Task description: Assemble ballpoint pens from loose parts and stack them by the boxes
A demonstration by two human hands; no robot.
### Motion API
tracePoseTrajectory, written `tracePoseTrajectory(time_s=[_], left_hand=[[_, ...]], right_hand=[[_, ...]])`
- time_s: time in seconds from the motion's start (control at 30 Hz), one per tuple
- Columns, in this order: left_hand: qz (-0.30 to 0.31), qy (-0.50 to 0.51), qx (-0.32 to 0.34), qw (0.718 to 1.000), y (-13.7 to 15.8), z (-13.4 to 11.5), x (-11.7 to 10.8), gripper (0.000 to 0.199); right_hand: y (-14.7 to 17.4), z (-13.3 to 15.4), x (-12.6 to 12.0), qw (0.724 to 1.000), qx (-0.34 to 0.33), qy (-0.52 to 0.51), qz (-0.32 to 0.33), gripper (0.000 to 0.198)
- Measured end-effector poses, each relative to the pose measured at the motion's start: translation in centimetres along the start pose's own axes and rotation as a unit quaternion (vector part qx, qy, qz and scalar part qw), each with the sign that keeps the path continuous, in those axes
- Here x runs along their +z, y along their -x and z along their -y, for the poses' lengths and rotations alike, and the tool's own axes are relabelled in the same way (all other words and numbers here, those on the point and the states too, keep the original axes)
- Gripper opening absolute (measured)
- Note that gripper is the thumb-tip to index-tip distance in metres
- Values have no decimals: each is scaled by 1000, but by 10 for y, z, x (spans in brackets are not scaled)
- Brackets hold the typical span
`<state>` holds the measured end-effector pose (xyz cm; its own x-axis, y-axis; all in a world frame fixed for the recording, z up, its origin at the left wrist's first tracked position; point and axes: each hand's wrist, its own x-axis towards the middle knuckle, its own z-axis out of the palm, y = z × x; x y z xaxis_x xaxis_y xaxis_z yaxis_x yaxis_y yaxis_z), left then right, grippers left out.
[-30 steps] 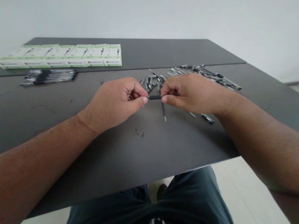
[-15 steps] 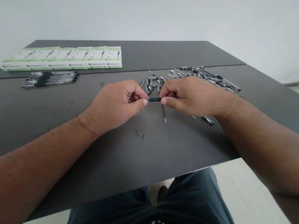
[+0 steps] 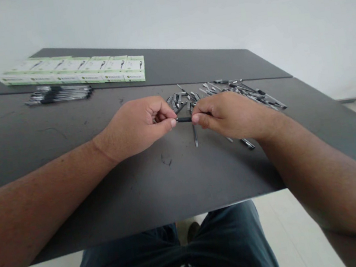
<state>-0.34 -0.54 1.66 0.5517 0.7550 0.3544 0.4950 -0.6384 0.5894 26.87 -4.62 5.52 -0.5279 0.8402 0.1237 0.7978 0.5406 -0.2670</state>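
Observation:
Between my two hands lies a pen (image 3: 184, 119), level, with its black grip showing in the gap. My left hand (image 3: 145, 122) pinches its left end between thumb and fingers. At the other end, my right hand (image 3: 220, 114) is closed on it with thumb and forefinger; the parts inside both hands are hidden. Just below the right fingertips a thin dark pen part (image 3: 195, 135) lies on the table. Small clear and grey pen caps (image 3: 178, 100) are scattered behind the hands.
Loose pen parts (image 3: 259, 95) are heaped to the right, partly behind my right hand. A short pen piece (image 3: 247, 143) lies near my right wrist. At the back left, a bundle of pens (image 3: 60, 93) lies before a row of green and white boxes (image 3: 89, 70) on the grey table (image 3: 172, 187).
The right thumb and fingers have shifted very slightly on the pen. Otherwise hands and objects stay in place.

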Motion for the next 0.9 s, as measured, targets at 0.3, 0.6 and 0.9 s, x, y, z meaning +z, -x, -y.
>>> tracePoseTrajectory(time_s=[0.3, 0.6, 0.9], left_hand=[[1, 2, 6, 1000, 0, 0, 0, 10], [4, 2, 0, 1000, -1, 0, 0, 11], [2, -3, 8, 1000, -1, 2, 0, 11]], right_hand=[[0, 1, 0, 1000, 4, 5, -2, 26], [0, 0, 0, 1000, 3, 6, -1, 26], [1, 0, 1, 1000, 0, 8, -7, 25]])
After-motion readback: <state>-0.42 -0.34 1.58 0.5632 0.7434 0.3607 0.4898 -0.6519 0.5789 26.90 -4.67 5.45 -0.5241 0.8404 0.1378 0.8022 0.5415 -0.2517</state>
